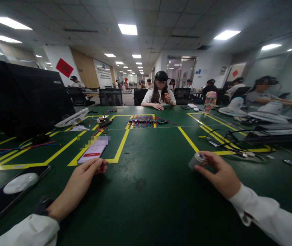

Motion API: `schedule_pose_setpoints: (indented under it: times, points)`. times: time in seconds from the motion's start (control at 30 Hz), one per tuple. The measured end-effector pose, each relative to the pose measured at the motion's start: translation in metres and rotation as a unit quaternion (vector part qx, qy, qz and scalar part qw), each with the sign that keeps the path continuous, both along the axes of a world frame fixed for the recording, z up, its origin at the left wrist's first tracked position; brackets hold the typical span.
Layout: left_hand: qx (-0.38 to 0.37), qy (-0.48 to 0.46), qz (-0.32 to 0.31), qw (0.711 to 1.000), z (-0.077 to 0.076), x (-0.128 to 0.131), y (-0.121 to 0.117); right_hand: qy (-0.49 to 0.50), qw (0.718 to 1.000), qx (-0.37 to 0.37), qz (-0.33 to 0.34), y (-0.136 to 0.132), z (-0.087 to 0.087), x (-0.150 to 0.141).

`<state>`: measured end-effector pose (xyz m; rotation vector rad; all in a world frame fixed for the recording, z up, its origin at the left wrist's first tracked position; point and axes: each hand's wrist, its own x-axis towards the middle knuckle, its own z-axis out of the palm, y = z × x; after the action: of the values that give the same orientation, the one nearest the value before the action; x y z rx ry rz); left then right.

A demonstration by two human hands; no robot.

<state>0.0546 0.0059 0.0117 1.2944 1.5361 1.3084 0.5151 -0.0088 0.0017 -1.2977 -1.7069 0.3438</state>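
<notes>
My right hand (219,172) grips a small grey metal cylinder (194,162) between thumb and fingers, just above the green table (151,212). The cylinder's metallic top end is tilted up toward the fingers. On the left, my left hand (91,171) is closed, fingers curled together, at the near end of a phone (95,149) with a lit screen. Whatever those fingers hold, if anything, is hidden. Toward the far side lies a heap of small parts with red and blue wires (148,121).
A black computer case (25,95) stands at the left. Near it, a dark flat device (10,198) bears a white mouse (20,182). Black cables (228,143), metal bars (281,133) and white fans (234,107) are on the right. A person (160,94) sits opposite.
</notes>
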Motion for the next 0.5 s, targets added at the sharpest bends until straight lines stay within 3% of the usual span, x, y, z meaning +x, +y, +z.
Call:
schedule_pose_setpoints:
  times: [0.1, 0.2, 0.4, 0.5]
  points:
    - [0.009, 0.072, -0.024, 0.997, 0.005, 0.005, -0.003, -0.003, 0.995, -0.009, 0.103, -0.005, 0.005, -0.057]
    - [0.036, 0.154, -0.08, 0.984, 0.011, 0.023, -0.007, -0.015, 0.986, -0.047, 0.159, -0.01, 0.01, -0.088]
    - [0.142, 0.192, -0.243, 0.94, 0.026, 0.1, -0.009, -0.01, 0.976, -0.108, 0.191, -0.007, 0.008, -0.097]
    - [0.184, 0.197, -0.293, 0.917, 0.035, 0.139, -0.006, 0.013, 0.971, -0.122, 0.203, -0.005, 0.004, -0.096]
